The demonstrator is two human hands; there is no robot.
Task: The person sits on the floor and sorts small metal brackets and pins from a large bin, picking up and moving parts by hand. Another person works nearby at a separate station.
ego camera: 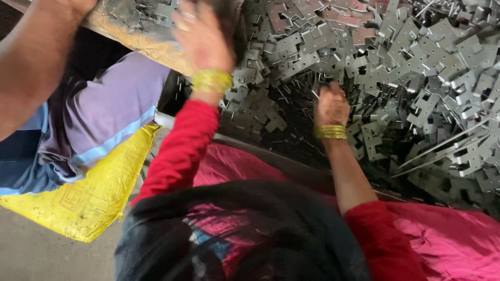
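Observation:
A big heap of flat grey stamped metal plates (396,57) fills the upper right. My right hand (331,105), with gold bangles at the wrist, is sunk into the darker heap of thin metal pieces (291,99), fingers curled into a fist around some of them. My left hand (202,37) is raised and blurred, fingers spread, holding nothing. It hovers over the edge of a dirty yellowish board (136,32) beside the heap. Both my arms wear red sleeves.
Another person sits close on the left: a bare arm (28,62) at top left and a purple and blue shirt (99,109), on a yellow sack (94,195). Pink cloth (448,234) and dark hair (250,229) cover the bottom. Long metal strips (442,148) stick out at right.

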